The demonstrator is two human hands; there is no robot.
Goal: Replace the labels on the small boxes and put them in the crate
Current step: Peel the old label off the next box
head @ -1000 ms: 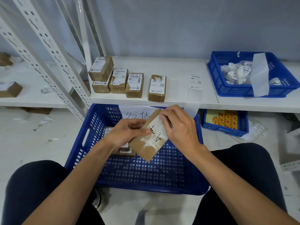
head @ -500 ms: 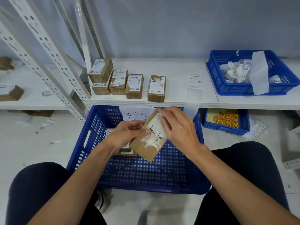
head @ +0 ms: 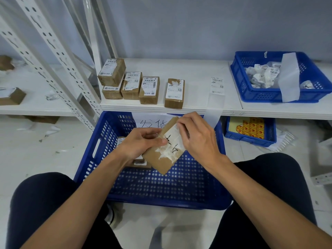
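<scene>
I hold a small brown cardboard box [head: 162, 161] tilted above the big blue crate [head: 179, 191] between my knees. My left hand [head: 142, 144] grips the box's left edge. My right hand [head: 195, 139] pinches the torn white label [head: 172, 144] at the box's upper end. The label is partly scraped, with black marks on it. Another labelled box [head: 139, 161] lies in the crate, mostly hidden under my left hand. Several labelled boxes [head: 149, 89] stand on the white shelf [head: 194, 105]. A fresh label strip [head: 217, 86] lies on the shelf and hangs over its edge.
A blue tray [head: 251, 94] holding crumpled labels and a backing strip sits at the shelf's right. A smaller blue bin [head: 249, 138] with yellow and red stickers stands under the shelf. White slotted rack posts [head: 53, 56] rise at left. More boxes [head: 12, 97] lie on the left shelf.
Both hands stay on the box over the crate. My right fingers have shifted slightly along the label's upper end; the box barely moved.
</scene>
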